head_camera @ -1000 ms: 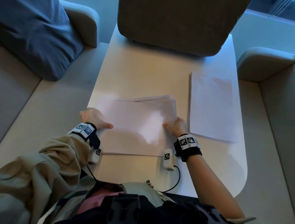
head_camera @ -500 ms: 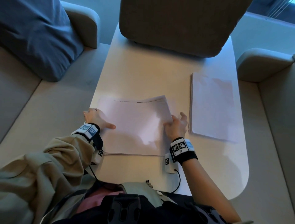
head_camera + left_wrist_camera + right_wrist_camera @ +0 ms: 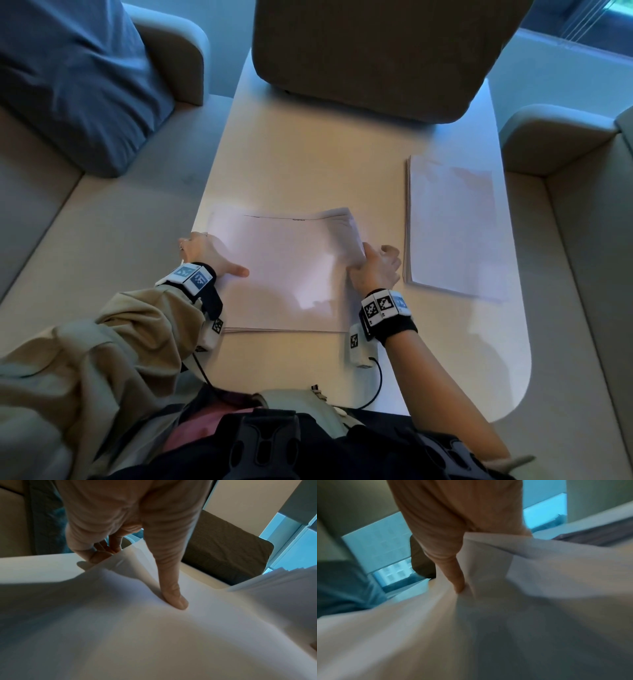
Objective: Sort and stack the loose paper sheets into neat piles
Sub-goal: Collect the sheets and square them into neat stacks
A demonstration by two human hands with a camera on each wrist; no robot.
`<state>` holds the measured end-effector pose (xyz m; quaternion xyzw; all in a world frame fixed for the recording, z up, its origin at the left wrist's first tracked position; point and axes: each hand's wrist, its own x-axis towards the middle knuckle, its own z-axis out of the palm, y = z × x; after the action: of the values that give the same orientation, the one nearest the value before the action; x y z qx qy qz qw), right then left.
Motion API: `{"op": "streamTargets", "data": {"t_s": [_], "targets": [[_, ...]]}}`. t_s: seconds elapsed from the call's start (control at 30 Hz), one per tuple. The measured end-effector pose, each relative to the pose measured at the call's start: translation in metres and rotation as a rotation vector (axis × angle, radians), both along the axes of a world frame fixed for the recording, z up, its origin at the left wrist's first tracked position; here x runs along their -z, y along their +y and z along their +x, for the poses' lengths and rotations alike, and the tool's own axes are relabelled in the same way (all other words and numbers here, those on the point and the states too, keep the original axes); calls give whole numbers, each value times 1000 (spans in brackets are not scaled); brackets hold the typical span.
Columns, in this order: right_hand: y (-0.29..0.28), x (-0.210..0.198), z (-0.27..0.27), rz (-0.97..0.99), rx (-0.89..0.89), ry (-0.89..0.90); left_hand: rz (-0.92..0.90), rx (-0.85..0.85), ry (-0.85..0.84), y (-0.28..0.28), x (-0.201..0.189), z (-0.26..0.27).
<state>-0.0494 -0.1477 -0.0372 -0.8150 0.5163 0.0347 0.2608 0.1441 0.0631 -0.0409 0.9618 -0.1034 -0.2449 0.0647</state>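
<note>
- The left hand (image 3: 205, 255) grips the left edge of the loose paper sheets (image 3: 287, 270): its thumb (image 3: 173, 596) presses down on the top sheet while the other fingers (image 3: 106, 547) curl under the edge, which is lifted off the tabletop (image 3: 308, 164).
- The right hand (image 3: 375, 270) clamps the right edge of the same sheets, thumb (image 3: 457, 580) on top and the paper bunched and creased in its grasp; the right wrist view is blurred, so the fingers beneath cannot be made out.
- The loose paper sheets lie between the two hands near the front of the tabletop, their far right corner raised and fanned so that several sheet edges show.
- Just beside the right hand, a squared pile (image 3: 452, 226) of white sheets lies flat near the right edge of the tabletop, apart from the held sheets.
- A grey-brown cushion (image 3: 373, 54) rests on the far end of the tabletop.
- A blue pillow (image 3: 78, 75) sits on the beige seat (image 3: 113, 222) to the left.
</note>
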Motion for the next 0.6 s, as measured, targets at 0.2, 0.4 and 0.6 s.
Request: {"op": "streamTargets", "data": {"t_s": [0.2,0.4,0.6], "targets": [[19,7,-1,-32,-193,-150,-159,-155,26,4,12,1],[-7,-10,-11,188,-44,-471,-186,-163,47,4,13,4],[-18,-40,-37,518,143,-718,-625,-270,55,7,7,12]]}}
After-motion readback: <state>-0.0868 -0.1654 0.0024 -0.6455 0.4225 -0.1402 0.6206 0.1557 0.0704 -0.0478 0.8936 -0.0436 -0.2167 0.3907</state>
